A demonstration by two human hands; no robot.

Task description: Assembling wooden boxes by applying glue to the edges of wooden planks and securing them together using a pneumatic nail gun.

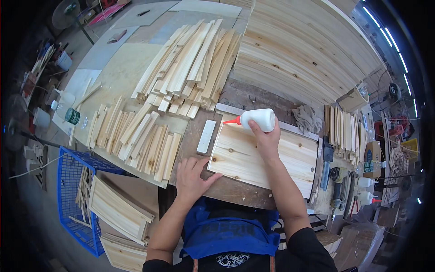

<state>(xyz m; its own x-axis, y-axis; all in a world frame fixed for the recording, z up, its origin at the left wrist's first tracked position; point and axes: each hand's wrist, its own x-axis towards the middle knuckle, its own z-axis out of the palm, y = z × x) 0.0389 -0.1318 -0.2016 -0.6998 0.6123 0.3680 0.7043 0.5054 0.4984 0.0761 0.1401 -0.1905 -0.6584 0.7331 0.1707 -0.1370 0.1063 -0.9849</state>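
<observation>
A knotty pale wooden panel (258,156) lies on the dark worktable in front of me. My right hand (268,140) is closed around a white glue bottle (259,120), tilted so its red nozzle points left at the panel's far left corner. A thin whitish line of glue (216,144) runs along the panel's left edge. My left hand (194,178) rests with fingers spread at the near left corner, thumb along the near edge. Beyond it lies a short pale strip (206,136). Pale rails (290,128) border the panel's far side.
Stacked wooden strips (181,68) and shorter pieces (136,136) cover the left table. Large boards (299,54) rise at the back. A rag (307,119), a power tool (336,186) and more strips (344,131) sit at right. A blue crate (77,204) stands lower left.
</observation>
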